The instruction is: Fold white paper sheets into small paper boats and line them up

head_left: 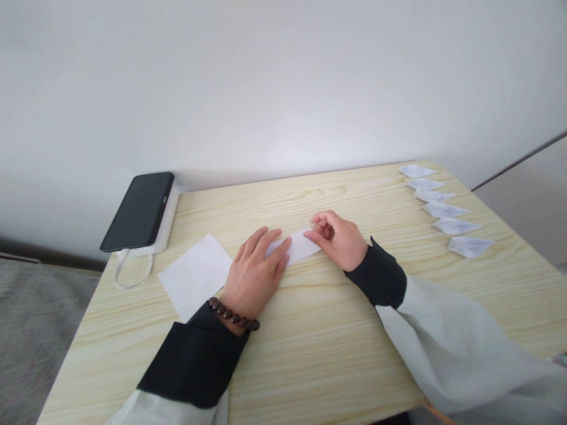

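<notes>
A small folded strip of white paper (297, 247) lies in the middle of the light wooden table (319, 342). My left hand (254, 271), with a dark bead bracelet at the wrist, lies flat with its fingers pressing down on the strip's left end. My right hand (339, 239) pinches the strip's right end between thumb and forefinger. Both sleeves are black at the cuff and pale grey above.
A flat white sheet of paper (195, 274) lies left of my left hand. A black phone (139, 209) rests on a white power bank with a looped cable at the table's far left corner. Several folded white paper shapes (443, 209) line the far right edge. A white wall stands behind.
</notes>
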Available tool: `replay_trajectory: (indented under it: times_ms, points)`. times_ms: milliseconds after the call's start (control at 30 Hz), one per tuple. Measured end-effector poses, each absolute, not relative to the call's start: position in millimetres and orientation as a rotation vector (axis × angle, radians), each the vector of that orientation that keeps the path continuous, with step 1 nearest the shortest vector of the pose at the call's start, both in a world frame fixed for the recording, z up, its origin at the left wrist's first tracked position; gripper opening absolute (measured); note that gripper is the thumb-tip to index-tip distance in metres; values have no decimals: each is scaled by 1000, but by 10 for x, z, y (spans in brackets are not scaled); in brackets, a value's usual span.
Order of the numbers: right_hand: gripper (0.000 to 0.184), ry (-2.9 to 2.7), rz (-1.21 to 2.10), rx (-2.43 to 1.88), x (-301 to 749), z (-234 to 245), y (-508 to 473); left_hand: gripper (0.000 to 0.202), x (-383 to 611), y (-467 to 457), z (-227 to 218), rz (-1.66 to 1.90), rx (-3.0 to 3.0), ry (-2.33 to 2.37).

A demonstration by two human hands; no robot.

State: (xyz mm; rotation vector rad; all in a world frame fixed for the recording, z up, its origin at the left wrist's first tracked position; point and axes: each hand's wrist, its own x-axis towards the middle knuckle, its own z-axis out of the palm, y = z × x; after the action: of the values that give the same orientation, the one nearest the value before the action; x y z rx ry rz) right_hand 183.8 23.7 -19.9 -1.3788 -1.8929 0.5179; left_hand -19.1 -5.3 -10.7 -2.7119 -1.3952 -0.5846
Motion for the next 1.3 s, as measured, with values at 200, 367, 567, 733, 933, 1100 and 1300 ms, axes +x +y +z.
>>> replay_trajectory:
  times_ms: [200, 367, 567, 733, 933, 1100, 1300]
  points:
    - [12, -1969, 567, -1266, 1887, -185, 235, 28, -206, -46, -80, -597, -2731, -1402]
    - [17, -2186, 420, -974, 1924, -180, 235, 30, -237, -27, -101, -594, -2748, -1430]
    - [26, -2343, 356, -814, 1999, -248, 291, 31, -267, -7, -106, -617, -2763, -1451]
    - [31, -2448, 317, -699, 2057, -279, 336, 32, -266, -9, -107, -588, -2737, -1448]
    - [32, -2461, 210, -684, 2052, -282, 325, 43, -271, -26, -107, -482, -2712, -1426]
    - [33, -2477, 213, -703, 2045, -292, 314, 50, -270, -31, -104, -422, -2700, -1424]
    - [34, -2470, 180, -683, 2037, -274, 311, 51, -266, -43, -91, -414, -2700, -1423]
